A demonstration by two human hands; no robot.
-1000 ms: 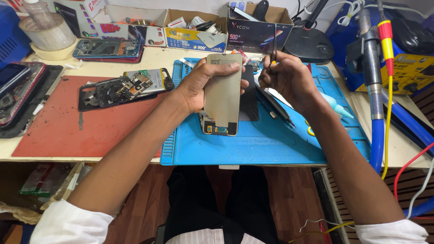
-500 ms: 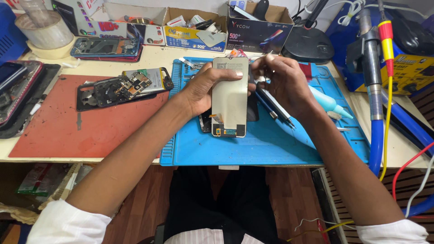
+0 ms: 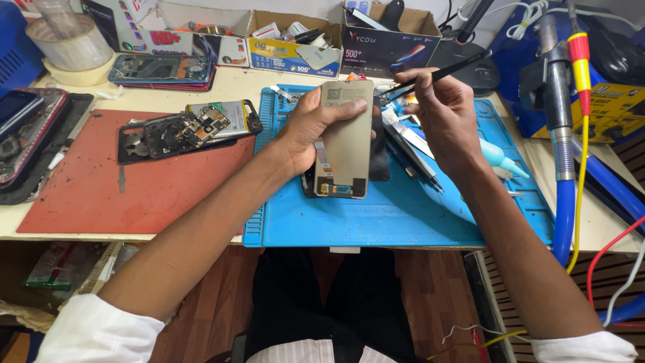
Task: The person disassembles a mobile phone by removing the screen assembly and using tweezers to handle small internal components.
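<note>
Both hands work above the blue mat that lies on the surface. Left hand is closed around the upper part of a phone display panel, thumb pressed across its tan back face and fingers wrapped behind it. This panel stands tilted, its lower edge resting on the blue mat near the mat's centre, over a dark phone body that lies flat on the mat. Right hand is closed in a pinch on black tweezers; the tweezer tips point toward the top right corner of the display panel, and whether they touch it cannot be told.

Relative to the blue mat:
- Loose hand tools lie on the mat just right of the display panel.
- A light blue dropper bottle lies on the mat's right part.
- A red mat lies directly to the left, touching the blue mat's edge.
- An opened phone frame with exposed board rests on the red mat's upper edge.
- Cardboard parts boxes stand behind the mat.
- A soldering station with blue hose stands to the right.
</note>
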